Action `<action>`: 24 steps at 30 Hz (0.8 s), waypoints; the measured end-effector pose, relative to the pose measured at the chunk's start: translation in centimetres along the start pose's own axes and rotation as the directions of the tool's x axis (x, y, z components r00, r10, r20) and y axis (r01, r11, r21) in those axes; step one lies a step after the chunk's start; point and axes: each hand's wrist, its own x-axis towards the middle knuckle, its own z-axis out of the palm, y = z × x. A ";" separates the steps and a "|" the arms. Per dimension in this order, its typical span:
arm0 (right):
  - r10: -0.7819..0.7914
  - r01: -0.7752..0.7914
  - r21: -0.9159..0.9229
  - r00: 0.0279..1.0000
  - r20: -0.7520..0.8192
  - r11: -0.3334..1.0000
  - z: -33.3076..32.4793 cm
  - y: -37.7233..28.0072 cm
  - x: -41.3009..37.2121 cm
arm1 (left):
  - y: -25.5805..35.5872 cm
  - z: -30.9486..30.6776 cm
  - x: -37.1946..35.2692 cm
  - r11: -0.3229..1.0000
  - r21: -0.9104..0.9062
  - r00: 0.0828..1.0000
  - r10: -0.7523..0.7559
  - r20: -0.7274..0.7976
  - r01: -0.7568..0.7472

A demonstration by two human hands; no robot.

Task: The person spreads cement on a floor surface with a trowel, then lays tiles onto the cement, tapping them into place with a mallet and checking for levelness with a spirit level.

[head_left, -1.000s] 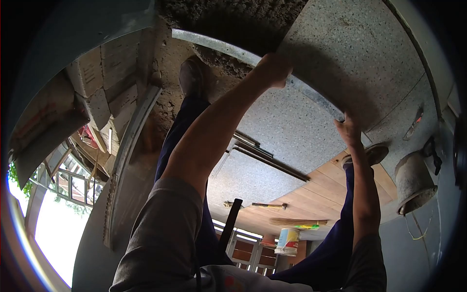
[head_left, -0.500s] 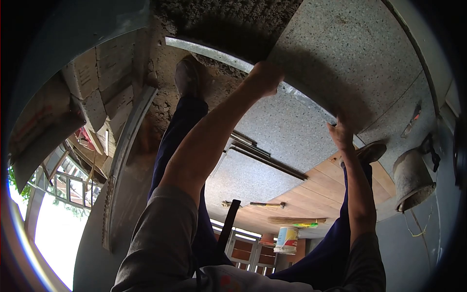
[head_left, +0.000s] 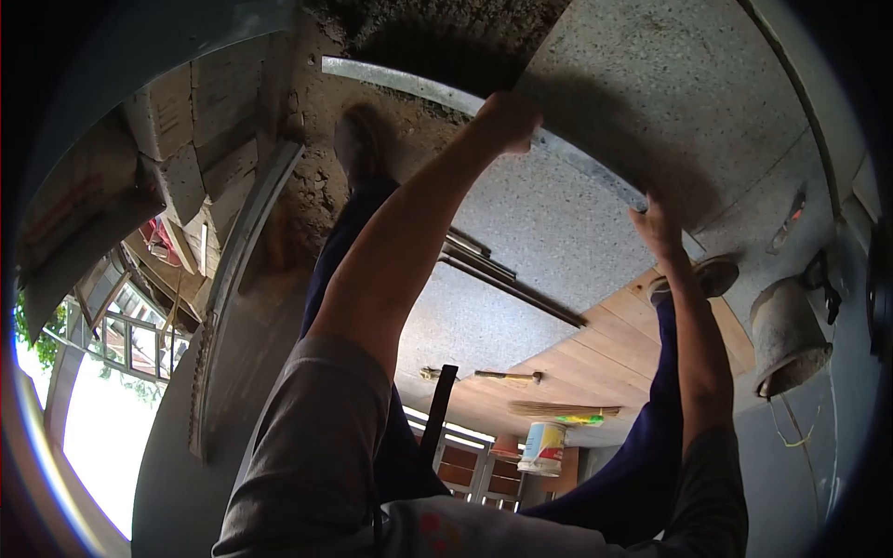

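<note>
A long metal straightedge (head_left: 405, 86) runs from the rough mortar bed (head_left: 419, 37) at the upper left across the speckled tiles (head_left: 670, 84). My left hand (head_left: 509, 121) is closed round it near its middle. Farther right, my right hand (head_left: 657, 228) grips the same bar near its right end, thumb on its near side. The bar's far right tip shows just past that hand. Under the bar, between my legs, more speckled tile surface lies beside wood-look planks.
A bucket (head_left: 789, 337) lies tipped at the right. Several dark strips (head_left: 512, 284) rest on the tiles. A hammer (head_left: 508, 376), a broom (head_left: 564, 409) and a paint pail (head_left: 542, 448) are farther down. Stacked boxes (head_left: 167, 130) and a long metal rail (head_left: 226, 279) occupy the left.
The straightedge and both hands have shifted slightly upward in the view, the left end of the bar most. Both hands keep their hold on it.
</note>
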 end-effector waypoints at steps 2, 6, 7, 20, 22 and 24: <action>-0.074 0.052 -0.150 0.987 -0.146 0.987 -0.5 -0.3 0.7 | -0.4 -0.3 -0.1 0.999 0.009 0.995 0.037 -0.091 -0.036; -0.082 0.079 -0.030 0.990 -0.112 0.996 0.4 -0.9 -0.1 | -0.6 1.2 -0.5 0.997 0.045 0.995 0.060 -0.074 -0.057; -0.089 0.084 -0.044 0.989 -0.117 0.995 1.0 -1.1 -0.5 | -0.6 1.5 -0.7 0.998 0.040 0.997 0.054 -0.058 -0.052; -0.192 0.178 -0.116 0.974 -0.123 0.977 3.4 -1.7 -2.3 | -1.0 5.7 -2.1 0.998 0.024 0.997 0.053 -0.054 -0.052; -0.192 0.179 -0.112 0.975 -0.116 0.977 3.1 -1.8 -2.2 | -1.0 5.4 -2.4 0.998 -0.001 0.997 0.057 -0.050 -0.057; -0.190 0.179 -0.104 0.975 -0.111 0.978 3.1 -2.1 -2.4 | -1.1 5.6 -2.6 0.998 -0.012 0.996 0.054 -0.066 -0.055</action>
